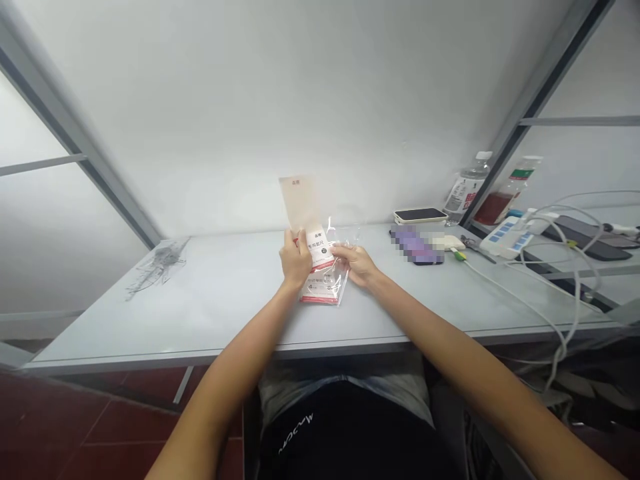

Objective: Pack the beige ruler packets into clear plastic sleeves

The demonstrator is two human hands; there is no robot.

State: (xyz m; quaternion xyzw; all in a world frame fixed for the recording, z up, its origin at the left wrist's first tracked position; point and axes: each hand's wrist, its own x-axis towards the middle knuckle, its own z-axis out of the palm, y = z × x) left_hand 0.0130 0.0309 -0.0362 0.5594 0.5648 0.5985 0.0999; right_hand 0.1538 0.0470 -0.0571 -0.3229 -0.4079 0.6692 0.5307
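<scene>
In the middle of the frame, the left hand [296, 263] covers part of the white packet [320, 247], so some print is hidden. The pale sheet [300, 200] above is blurred; whether it is joined to this packet, I cannot tell. Small print on the lower packet [320, 289] is not readable. Right of centre, coloured squares hide parts of the purple phone [419, 247]. The bottom edge cuts the left forearm [240, 360] and the right forearm [450, 327]. The right edge cuts a thin cable [590, 194].
</scene>
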